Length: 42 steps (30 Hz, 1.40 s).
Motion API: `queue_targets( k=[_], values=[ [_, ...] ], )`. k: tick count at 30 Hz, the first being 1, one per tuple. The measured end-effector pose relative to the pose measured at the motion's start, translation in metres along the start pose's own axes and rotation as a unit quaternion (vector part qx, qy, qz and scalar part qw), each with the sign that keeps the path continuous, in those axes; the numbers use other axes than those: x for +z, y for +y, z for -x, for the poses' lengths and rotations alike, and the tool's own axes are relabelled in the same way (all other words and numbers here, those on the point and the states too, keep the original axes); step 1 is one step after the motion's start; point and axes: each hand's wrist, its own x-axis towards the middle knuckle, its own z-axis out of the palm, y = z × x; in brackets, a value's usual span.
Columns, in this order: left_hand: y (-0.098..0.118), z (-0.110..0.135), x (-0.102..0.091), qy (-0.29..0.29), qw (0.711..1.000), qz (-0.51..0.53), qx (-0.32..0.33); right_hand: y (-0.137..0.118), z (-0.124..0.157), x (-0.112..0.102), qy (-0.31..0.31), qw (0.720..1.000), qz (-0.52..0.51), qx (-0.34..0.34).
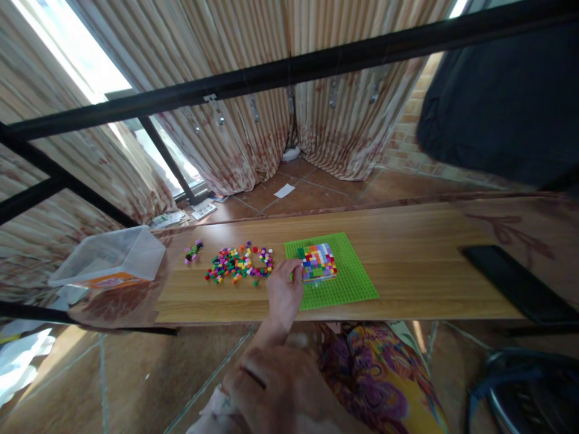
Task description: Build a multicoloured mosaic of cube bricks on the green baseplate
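Left grip (284,295) against block patch (319,262) left edge, on green baseplate (353,283).

I see the fingers (295,269) of the left hand (284,292) at the left edge of the brick block (319,262), touching it. The block sits on the baseplate (350,286), which lies on the desk (429,277) and spreads right of the fingers and behind them. Just left of the fingers lies the loose brick pile (237,265); farther left, apart from it, a small brick cluster (193,251). Well beyond that, at the desk's left end, stands the container (113,256). Far right of the fingers a panel (520,283) lies on the desk. Behind the desk, a paper sheet (284,190) lies on the floor (316,193) before the curtains (253,144).
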Motion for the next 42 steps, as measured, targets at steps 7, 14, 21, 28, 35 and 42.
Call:
queue_targets(
  k=[7, 14, 21, 28, 35, 42],
  values=[
    [-0.001, -0.006, 0.002, 0.019, 0.999, 0.034, -0.015, -0.001, 0.001, -0.001, 0.022, 1.000, 0.010, -0.002],
    [0.000, -0.003, 0.000, 0.012, 0.999, -0.002, 0.044, 0.000, 0.001, 0.000, 0.039, 0.999, 0.004, -0.010],
    [-0.004, 0.004, 0.000, -0.020, 0.988, -0.109, 0.108, 0.000, 0.001, 0.000, 0.016, 1.000, -0.018, -0.015],
    [0.004, 0.001, -0.010, -0.135, 0.952, -0.249, 0.117, -0.003, -0.007, -0.011, -0.050, 0.999, -0.015, 0.008],
    [0.005, 0.014, -0.015, -0.095, 0.982, -0.160, 0.039, -0.003, -0.006, -0.015, -0.143, 0.988, -0.004, 0.058],
    [-0.003, 0.022, 0.000, -0.055, 0.998, -0.009, -0.031, -0.003, -0.003, -0.013, -0.164, 0.983, 0.002, 0.078]
  ],
)
